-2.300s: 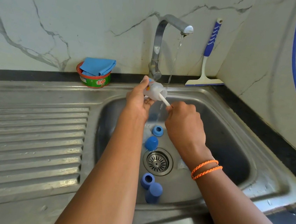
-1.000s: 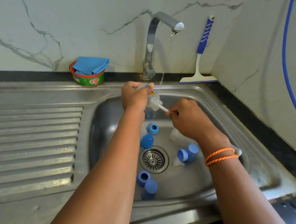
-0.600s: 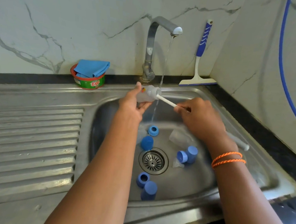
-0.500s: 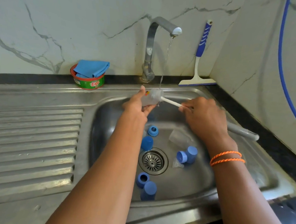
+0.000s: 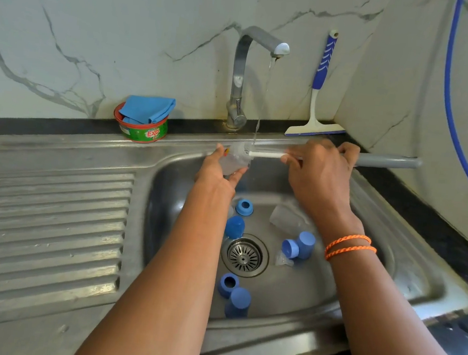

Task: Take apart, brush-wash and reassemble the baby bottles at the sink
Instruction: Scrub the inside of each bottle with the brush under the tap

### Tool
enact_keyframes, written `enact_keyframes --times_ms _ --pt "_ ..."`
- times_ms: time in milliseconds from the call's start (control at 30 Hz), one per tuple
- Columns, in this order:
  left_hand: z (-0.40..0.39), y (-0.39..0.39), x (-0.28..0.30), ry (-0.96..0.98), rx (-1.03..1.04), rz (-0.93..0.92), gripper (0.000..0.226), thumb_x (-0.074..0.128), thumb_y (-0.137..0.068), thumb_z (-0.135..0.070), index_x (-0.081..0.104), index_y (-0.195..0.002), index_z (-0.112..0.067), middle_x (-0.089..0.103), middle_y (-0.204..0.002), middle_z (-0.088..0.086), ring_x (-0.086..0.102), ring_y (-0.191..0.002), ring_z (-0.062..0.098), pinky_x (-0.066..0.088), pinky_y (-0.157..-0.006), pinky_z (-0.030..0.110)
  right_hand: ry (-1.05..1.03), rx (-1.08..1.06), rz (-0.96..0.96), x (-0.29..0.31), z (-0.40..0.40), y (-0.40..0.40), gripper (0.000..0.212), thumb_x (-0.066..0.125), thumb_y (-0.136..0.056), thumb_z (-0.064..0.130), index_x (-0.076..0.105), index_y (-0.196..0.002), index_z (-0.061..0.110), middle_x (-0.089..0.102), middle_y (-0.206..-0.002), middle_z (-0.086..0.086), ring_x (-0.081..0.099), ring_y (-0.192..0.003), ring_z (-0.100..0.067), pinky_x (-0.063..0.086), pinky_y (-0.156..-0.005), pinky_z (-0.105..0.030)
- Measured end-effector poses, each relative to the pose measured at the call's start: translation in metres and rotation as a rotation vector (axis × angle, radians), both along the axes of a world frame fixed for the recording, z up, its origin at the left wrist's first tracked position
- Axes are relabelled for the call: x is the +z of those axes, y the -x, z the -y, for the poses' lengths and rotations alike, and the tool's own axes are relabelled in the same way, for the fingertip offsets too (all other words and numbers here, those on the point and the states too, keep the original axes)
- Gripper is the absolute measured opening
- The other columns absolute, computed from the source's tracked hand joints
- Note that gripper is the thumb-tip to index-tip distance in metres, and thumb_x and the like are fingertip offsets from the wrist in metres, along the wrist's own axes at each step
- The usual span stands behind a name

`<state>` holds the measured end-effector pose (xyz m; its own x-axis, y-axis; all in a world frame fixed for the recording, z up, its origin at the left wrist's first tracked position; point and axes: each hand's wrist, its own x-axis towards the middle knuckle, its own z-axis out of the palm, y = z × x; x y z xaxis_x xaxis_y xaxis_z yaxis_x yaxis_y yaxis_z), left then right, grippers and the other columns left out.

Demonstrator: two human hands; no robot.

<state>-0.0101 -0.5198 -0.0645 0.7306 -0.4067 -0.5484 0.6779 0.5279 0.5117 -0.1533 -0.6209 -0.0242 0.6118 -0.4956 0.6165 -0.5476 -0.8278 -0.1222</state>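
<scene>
Under tap (image 5: 281, 49): bottle (image 5: 233, 162), brush (image 5: 384, 161).

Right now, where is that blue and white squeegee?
In the head view the squeegee stands at the back right, leaning on the marble wall in the corner, right of the tap and behind the sink.

Both arms reach forward, hands raised and close together.
The left hand (image 5: 219, 173) curls its fingers round a small clear thing, thumb up; the right hand (image 5: 318, 174), wrist banded orange, clasps a thin rod held level.
</scene>
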Motion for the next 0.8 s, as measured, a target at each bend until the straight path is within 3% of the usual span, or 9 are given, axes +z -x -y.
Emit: enact_keyframes --times_ms 133,300,433,533,700,800 --pt "-0.001 -0.002 -0.001 -0.031 -0.022 0.008 0.043 0.082 -0.087 -0.026 0.064 -0.122 -0.01 0.063 -0.118 0.021 0.067 -0.105 0.039 0.065 -0.075 0.053 -0.201 0.029 0.076 -0.002 0.005 0.005 0.022 0.062 -0.101 0.029 0.08 -0.087 0.026 0.073 -0.079 0.002 0.058 -0.082 -0.022 0.011 -0.081 -0.033" --pt "-0.003 -0.004 0.002 -0.095 0.015 0.049 0.049 0.084 -0.086 -0.023 0.058 -0.126 -0.009 0.064 -0.116 0.02 0.07 -0.097 0.037 0.065 -0.072 0.052 -0.182 -0.032 0.073 -0.01 -0.002 0.0 0.028 0.061 -0.103 0.031 0.078 -0.084 0.022 0.071 -0.075 -0.001 0.058 -0.077 -0.026 0.011 -0.082 -0.034" --pt "-0.001 -0.007 0.002 -0.246 0.063 0.242 0.032 0.085 -0.086 -0.015 0.057 -0.101 -0.014 0.065 -0.106 0.013 0.068 -0.091 0.028 0.066 -0.074 0.047 -0.092 -0.081 0.01 -0.017 -0.003 -0.006 0.035 0.059 -0.104 0.026 0.067 -0.07 0.024 0.057 -0.062 0.005 0.05 -0.068 -0.023 0.022 -0.094 -0.043" --pt "-0.002 -0.012 0.006 -0.338 0.094 0.377 0.033 0.087 -0.084 -0.018 0.061 -0.104 -0.015 0.067 -0.109 0.009 0.069 -0.091 0.024 0.066 -0.067 0.039 -0.084 -0.054 -0.005 -0.014 -0.002 -0.008 0.04 0.06 -0.099 0.02 0.057 -0.059 0.02 0.053 -0.058 0.003 0.047 -0.065 -0.022 0.02 -0.09 -0.042" --pt "-0.007 -0.012 0.01 -0.269 0.001 0.393 0.027 0.085 -0.086 -0.023 0.063 -0.1 -0.017 0.069 -0.111 0.012 0.072 -0.099 0.031 0.066 -0.076 0.048 -0.244 0.045 0.048 -0.007 0.007 0.002 0.027 0.063 -0.102 0.033 0.081 -0.085 0.022 0.077 -0.082 0.0 0.062 -0.084 -0.022 0.01 -0.076 -0.035" --pt "-0.011 -0.007 0.013 -0.167 -0.046 0.275 0.043 0.086 -0.085 -0.024 0.06 -0.115 -0.011 0.066 -0.111 0.014 0.072 -0.095 0.032 0.066 -0.076 0.049 -0.316 0.029 0.108 -0.007 0.005 0.001 0.018 0.066 -0.102 0.04 0.082 -0.095 0.035 0.075 -0.082 0.006 0.055 -0.085 -0.017 0.01 -0.076 -0.035"
